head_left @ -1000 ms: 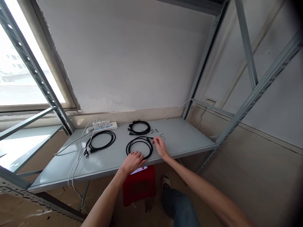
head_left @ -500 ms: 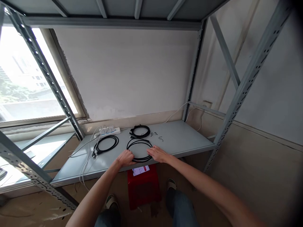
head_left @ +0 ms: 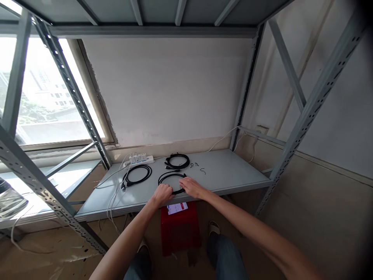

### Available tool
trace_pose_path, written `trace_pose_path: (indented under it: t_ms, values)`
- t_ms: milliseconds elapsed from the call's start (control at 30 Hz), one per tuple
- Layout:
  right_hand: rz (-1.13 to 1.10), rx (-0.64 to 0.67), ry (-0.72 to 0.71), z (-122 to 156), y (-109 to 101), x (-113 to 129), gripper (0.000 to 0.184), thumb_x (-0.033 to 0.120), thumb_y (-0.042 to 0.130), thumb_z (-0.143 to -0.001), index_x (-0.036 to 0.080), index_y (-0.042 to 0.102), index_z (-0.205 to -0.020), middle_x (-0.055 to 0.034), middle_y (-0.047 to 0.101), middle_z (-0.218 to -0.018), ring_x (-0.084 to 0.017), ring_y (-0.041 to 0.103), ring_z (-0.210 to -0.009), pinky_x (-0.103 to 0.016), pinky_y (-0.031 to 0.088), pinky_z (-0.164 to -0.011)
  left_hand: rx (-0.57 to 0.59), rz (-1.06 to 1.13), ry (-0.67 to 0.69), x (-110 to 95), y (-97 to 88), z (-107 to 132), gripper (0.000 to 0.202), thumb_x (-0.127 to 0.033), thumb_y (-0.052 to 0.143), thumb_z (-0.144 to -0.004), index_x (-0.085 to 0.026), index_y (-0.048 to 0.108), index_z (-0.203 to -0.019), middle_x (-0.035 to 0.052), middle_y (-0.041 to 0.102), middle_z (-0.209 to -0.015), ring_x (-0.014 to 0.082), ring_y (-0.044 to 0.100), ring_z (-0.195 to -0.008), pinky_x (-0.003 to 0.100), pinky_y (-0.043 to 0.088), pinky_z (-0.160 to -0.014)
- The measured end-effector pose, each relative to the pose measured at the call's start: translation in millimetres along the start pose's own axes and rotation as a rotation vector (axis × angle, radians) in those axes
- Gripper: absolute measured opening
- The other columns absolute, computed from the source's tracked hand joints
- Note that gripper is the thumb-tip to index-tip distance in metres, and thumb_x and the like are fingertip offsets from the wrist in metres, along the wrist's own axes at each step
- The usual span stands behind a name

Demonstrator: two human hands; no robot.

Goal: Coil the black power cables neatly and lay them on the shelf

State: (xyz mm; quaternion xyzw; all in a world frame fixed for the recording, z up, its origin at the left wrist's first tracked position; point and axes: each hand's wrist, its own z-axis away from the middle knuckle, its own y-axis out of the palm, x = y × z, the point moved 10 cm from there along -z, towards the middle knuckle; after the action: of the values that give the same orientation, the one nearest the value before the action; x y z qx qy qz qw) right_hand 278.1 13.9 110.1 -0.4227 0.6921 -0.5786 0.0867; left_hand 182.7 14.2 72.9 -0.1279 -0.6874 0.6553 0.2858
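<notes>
A black cable (head_left: 170,175) lies in a loose coil near the shelf's front edge. My left hand (head_left: 163,193) is closed around the coil's near left side. On its right side, my right hand (head_left: 189,186) grips the same cable with the fingers pressed together. Just behind is a second coiled black cable (head_left: 178,160). Another coiled black cable (head_left: 136,174) rests farther left, its plug end toward the front. Several short dark ties (head_left: 196,164) are scattered to the right of the rear coil.
A white power strip (head_left: 142,159) with plugs sits at the back of the grey shelf (head_left: 233,171); white cords (head_left: 112,202) hang over the front edge. Below stands a red stool (head_left: 180,233) bearing a phone (head_left: 177,208). Metal uprights (head_left: 303,124) frame both sides.
The view has shifted slightly, moving the scene rightward. My hands have drawn a little closer together on the cable, and the held coil looks smaller.
</notes>
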Motion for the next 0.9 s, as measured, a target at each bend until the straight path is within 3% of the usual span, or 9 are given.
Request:
trace_pose_path:
  t_ms: [133,300,433,567,667,767,900]
  values:
    - [-0.245,-0.076,0.155,6.3,17.5,-9.1,0.027,0.035,0.027,-0.107,0.024,0.04,-0.086,0.0046,0.047,-0.066,-0.015,0.043,-0.06,-0.027,0.031,-0.061,-0.049,0.04,-0.049,-1.9,-0.5,-3.5,0.04,-0.043,0.052,-0.098,-0.013,0.077,-0.092,0.0178,0.074,-0.091,0.0298,0.071,-0.089,0.038,0.052,-0.081]
    - [-0.275,-0.133,0.141,19.9,21.1,-21.5,0.03,0.038,0.027,-0.106,0.025,0.035,-0.081,0.0057,0.04,-0.064,-0.015,0.038,-0.059,-0.029,0.028,-0.06,-0.127,0.073,0.066,1.3,-2.3,9.2,0.041,-0.041,0.051,-0.098,-0.014,0.078,-0.085,0.018,0.074,-0.09,0.0307,0.069,-0.096,0.039,0.051,-0.087]
    - [-0.282,-0.105,0.126,20.1,22.8,-26.0,0.03,0.039,0.029,-0.105,0.025,0.038,-0.081,0.006,0.04,-0.063,-0.015,0.036,-0.058,-0.029,0.027,-0.058,-0.072,0.085,0.022,12.9,7.7,13.1,0.045,-0.044,0.046,-0.101,-0.016,0.077,-0.082,0.017,0.074,-0.087,0.0292,0.07,-0.091,0.037,0.051,-0.081]
    - [-0.29,-0.204,0.205,13.4,18.2,-42.2,0.03,0.04,0.027,-0.105,0.024,0.039,-0.083,0.006,0.042,-0.063,-0.015,0.038,-0.056,-0.028,0.027,-0.057,-0.038,0.075,-0.007,12.9,6.8,0.8,0.04,-0.047,0.054,-0.097,-0.015,0.075,-0.084,0.0165,0.074,-0.088,0.029,0.071,-0.088,0.035,0.052,-0.077]
    - [-0.234,-0.275,0.277,8.4,20.0,-57.3,0.029,0.039,0.025,-0.105,0.025,0.039,-0.083,0.0057,0.042,-0.062,-0.015,0.04,-0.056,-0.028,0.026,-0.058,-0.051,0.109,0.019,-1.3,-0.7,-12.7,0.045,-0.053,0.052,-0.097,-0.016,0.074,-0.082,0.0163,0.074,-0.087,0.0293,0.072,-0.087,0.035,0.051,-0.076]
    - [-0.154,-0.283,0.347,3.1,27.8,-67.2,0.027,0.036,0.026,-0.104,0.025,0.039,-0.083,0.0055,0.042,-0.06,-0.016,0.039,-0.054,-0.028,0.024,-0.057,-0.08,0.169,0.056,-25.1,-4.7,-21.8,0.046,-0.058,0.05,-0.098,-0.017,0.071,-0.096,0.0144,0.074,-0.09,0.0297,0.072,-0.085,0.035,0.05,-0.073]
    - [-0.227,-0.335,0.386,1.5,30.0,-68.7,0.028,0.037,0.025,-0.104,0.025,0.038,-0.083,0.0049,0.045,-0.06,-0.017,0.045,-0.055,-0.028,0.029,-0.057,-0.105,0.225,0.039,-34.5,3.7,-18.3,0.038,-0.045,0.039,-0.105,-0.016,0.063,-0.113,0.0108,0.073,-0.089,0.027,0.07,-0.082,0.034,0.048,-0.071]
